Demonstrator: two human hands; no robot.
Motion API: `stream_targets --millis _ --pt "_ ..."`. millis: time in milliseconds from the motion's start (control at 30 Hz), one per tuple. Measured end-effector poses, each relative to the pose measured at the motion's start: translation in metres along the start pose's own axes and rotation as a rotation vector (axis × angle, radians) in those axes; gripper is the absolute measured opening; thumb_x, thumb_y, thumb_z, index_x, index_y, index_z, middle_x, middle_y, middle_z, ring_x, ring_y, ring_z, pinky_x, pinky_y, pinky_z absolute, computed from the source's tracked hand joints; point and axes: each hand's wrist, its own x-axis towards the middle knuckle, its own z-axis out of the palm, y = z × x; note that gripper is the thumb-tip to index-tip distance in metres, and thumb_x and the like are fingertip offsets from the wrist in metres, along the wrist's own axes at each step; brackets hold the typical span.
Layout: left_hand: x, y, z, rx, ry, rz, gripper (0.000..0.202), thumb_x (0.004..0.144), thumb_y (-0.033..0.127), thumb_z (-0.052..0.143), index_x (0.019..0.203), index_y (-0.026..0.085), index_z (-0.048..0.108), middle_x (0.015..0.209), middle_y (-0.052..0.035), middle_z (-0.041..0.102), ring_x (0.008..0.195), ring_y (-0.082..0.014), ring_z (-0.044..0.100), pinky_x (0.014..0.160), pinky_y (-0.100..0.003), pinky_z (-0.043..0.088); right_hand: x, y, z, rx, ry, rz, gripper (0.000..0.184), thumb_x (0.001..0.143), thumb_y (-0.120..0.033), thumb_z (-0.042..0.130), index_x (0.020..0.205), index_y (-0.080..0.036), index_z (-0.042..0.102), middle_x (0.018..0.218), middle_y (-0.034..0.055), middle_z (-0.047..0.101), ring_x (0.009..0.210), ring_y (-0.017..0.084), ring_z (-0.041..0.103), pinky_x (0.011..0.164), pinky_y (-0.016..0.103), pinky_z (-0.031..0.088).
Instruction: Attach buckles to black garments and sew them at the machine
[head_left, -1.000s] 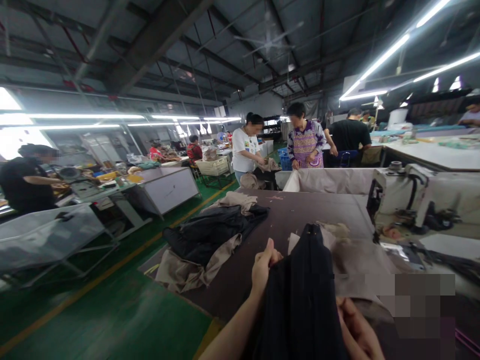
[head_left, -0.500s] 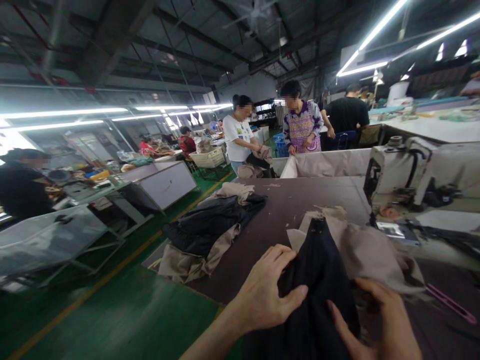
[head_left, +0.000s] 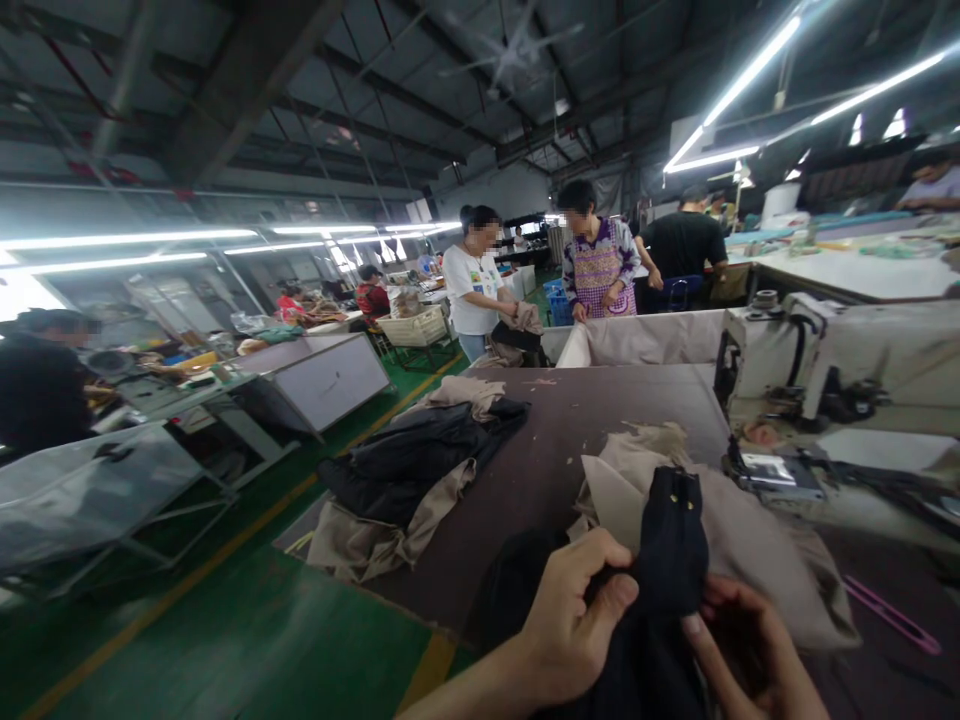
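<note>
A dark navy garment (head_left: 637,645) lies across the near edge of the brown table, below the view's centre. Its flat end, which looks like a waistband (head_left: 673,545), points away from me and carries small gold-coloured bits near the tip. My left hand (head_left: 574,620) has its fingers curled and closed on the cloth left of this band. On the other side, my right hand (head_left: 746,645) pinches the band's right edge between thumb and fingers. Beige fabric (head_left: 757,540) lies crumpled beyond and beside the band.
The table (head_left: 525,480) also bears a pile of dark and beige cloth (head_left: 405,465) at left. A sewing machine (head_left: 817,370) stands at right, with a pink thread snipper-like tool (head_left: 892,615) near it. Two people (head_left: 476,290) stand past a cloth-lined bin (head_left: 660,335).
Both hands have closed on the dark cloth; the left was spread flat before. The band has been lifted and turned so its gold-coloured bits show more clearly. The camera view has shifted slightly.
</note>
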Motion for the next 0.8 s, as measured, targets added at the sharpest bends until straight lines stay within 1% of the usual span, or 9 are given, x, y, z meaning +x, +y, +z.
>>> stream_targets --millis 100,167,233,300,367,433,567,700,800 --pt "-0.004 0.000 0.003 0.051 0.106 0.263 0.024 0.095 0.038 0.042 0.080 0.021 0.049 0.069 -0.0043 0.053 0.067 -0.0177 0.051 0.066 -0.034 0.040 0.003 -0.026 0.013 0.069 -0.029 -0.034 0.049 0.076 -0.038 0.076 0.117 -0.020 0.055 0.110 0.0088 0.066 0.099 0.021 0.066 0.087 0.023 0.055" --pt "-0.008 -0.009 0.001 0.144 0.175 0.422 0.032 0.094 0.048 0.039 0.077 0.022 0.048 0.063 -0.0040 0.050 0.063 -0.0189 0.050 0.066 -0.038 0.041 0.008 -0.042 0.020 0.103 -0.185 -0.050 0.033 0.081 -0.036 0.072 0.106 -0.020 0.059 0.098 0.0067 0.066 0.092 0.021 0.065 0.080 0.023 0.056" --pt "-0.016 -0.029 -0.001 0.237 0.233 0.472 0.040 0.091 0.058 0.036 0.078 0.022 0.049 0.061 -0.0041 0.050 0.061 -0.0202 0.050 0.066 -0.040 0.042 0.012 -0.047 0.024 0.128 -0.347 -0.054 0.020 0.086 -0.037 0.066 0.092 -0.020 0.060 0.085 0.0039 0.062 0.081 0.018 0.062 0.071 0.021 0.053" --pt "-0.029 -0.055 -0.001 0.339 0.260 0.402 0.039 0.092 0.056 0.033 0.088 0.021 0.053 0.070 -0.0076 0.056 0.069 -0.0232 0.056 0.069 -0.041 0.045 0.013 -0.038 0.027 0.120 -0.447 -0.022 0.020 0.088 -0.039 0.062 0.086 -0.019 0.058 0.078 0.0018 0.057 0.074 0.016 0.057 0.066 0.020 0.050" --pt "-0.044 -0.077 0.001 0.450 0.265 0.287 0.036 0.095 0.047 0.035 0.107 0.019 0.054 0.094 -0.0138 0.063 0.090 -0.0264 0.061 0.077 -0.041 0.047 0.012 -0.021 0.029 0.083 -0.494 0.043 0.025 0.087 -0.041 0.063 0.082 -0.018 0.056 0.075 0.0001 0.052 0.069 0.014 0.051 0.063 0.020 0.046" --pt "-0.055 -0.085 0.002 0.492 0.198 0.196 0.035 0.094 0.044 0.044 0.115 0.018 0.052 0.108 -0.0155 0.062 0.100 -0.0268 0.060 0.082 -0.039 0.048 0.009 -0.003 0.029 0.070 -0.496 0.110 0.031 0.083 -0.043 0.068 0.075 -0.018 0.052 0.070 -0.0016 0.048 0.067 0.013 0.048 0.061 0.019 0.044" --pt "-0.046 -0.057 -0.008 0.224 -0.090 -0.026 0.029 0.094 0.043 0.044 0.092 0.016 0.055 0.089 -0.0078 0.057 0.087 -0.0206 0.055 0.078 -0.032 0.043 0.007 0.002 0.023 0.209 -0.461 0.194 0.034 0.077 -0.044 0.074 0.074 -0.019 0.052 0.073 -0.0005 0.052 0.073 0.016 0.051 0.067 0.022 0.044" --pt "-0.015 -0.021 -0.022 -0.026 -0.181 -0.258 0.030 0.098 0.039 0.041 0.081 0.016 0.051 0.077 -0.0001 0.047 0.073 -0.0122 0.043 0.070 -0.025 0.036 0.014 -0.024 0.015 0.403 -0.469 0.331 0.034 0.086 -0.052 0.061 0.095 -0.020 0.062 0.088 0.0060 0.060 0.083 0.022 0.057 0.076 0.031 0.048" --pt "-0.002 -0.012 -0.023 -0.129 -0.258 -0.320 0.023 0.095 0.035 0.050 0.085 0.015 0.052 0.079 0.0009 0.046 0.074 -0.0110 0.042 0.070 -0.023 0.035 0.023 -0.039 0.013 0.376 -0.398 0.327 0.027 0.085 -0.044 0.067 0.098 -0.021 0.062 0.089 0.0044 0.060 0.080 0.018 0.055 0.075 0.028 0.046"
